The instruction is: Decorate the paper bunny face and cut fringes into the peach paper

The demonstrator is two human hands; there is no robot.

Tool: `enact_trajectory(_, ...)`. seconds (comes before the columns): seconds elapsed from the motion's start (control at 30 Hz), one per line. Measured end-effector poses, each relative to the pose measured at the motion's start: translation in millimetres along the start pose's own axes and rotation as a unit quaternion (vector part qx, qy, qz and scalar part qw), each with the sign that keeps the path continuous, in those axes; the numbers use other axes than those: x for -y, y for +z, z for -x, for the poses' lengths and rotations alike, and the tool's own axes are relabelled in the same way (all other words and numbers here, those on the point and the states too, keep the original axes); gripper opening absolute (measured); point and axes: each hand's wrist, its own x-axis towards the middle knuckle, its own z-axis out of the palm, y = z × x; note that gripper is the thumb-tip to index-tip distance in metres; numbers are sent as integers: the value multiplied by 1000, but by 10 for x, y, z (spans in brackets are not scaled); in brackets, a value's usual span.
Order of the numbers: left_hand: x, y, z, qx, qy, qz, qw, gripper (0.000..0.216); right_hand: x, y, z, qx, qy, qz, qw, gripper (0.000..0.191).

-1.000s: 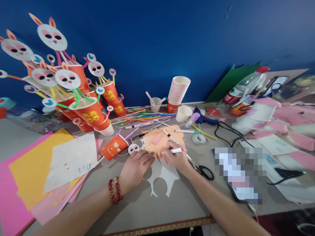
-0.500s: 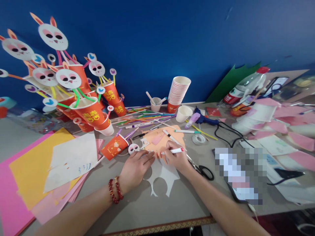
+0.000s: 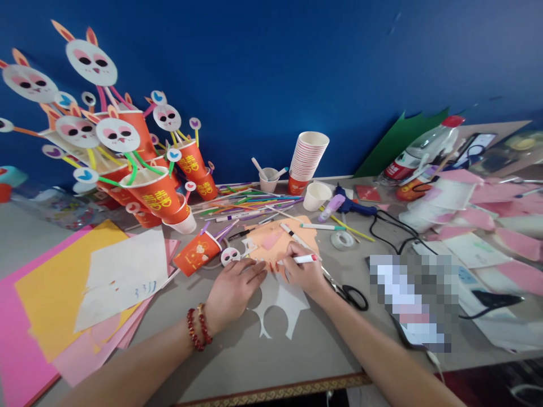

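Note:
In my right hand (image 3: 303, 270) is a white marker with a red cap end (image 3: 306, 259), its tip low over small orange-red paper pieces (image 3: 272, 267). My left hand (image 3: 237, 288) lies flat, its fingers stretched out beside those pieces; whether it pins one down I cannot tell. Just below both hands rests a white paper offcut (image 3: 292, 308) with round holes cut in it. An orange paper sheet (image 3: 303, 225) spreads behind the fingers. A small white rabbit face (image 3: 231, 256) sits by my left hand, near a tipped red paper cup (image 3: 197, 254).
Rabbit-faced red cups (image 3: 155, 189) crowd the left, above coloured paper sheets (image 3: 63, 288). Straws and pens (image 3: 250, 203) lie at the back near stacked cups (image 3: 309, 155). Scissors (image 3: 354, 297), clear tape (image 3: 341, 241), a blue glue gun (image 3: 354, 204) and a blurred-out phone (image 3: 407, 333) are rightward.

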Motion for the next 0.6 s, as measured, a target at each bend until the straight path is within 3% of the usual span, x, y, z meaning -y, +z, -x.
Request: enact_trajectory(0.6,0,4,-11,-4,2,0,1000,38,-68,8,-5,-6,-23,13,1000,22)
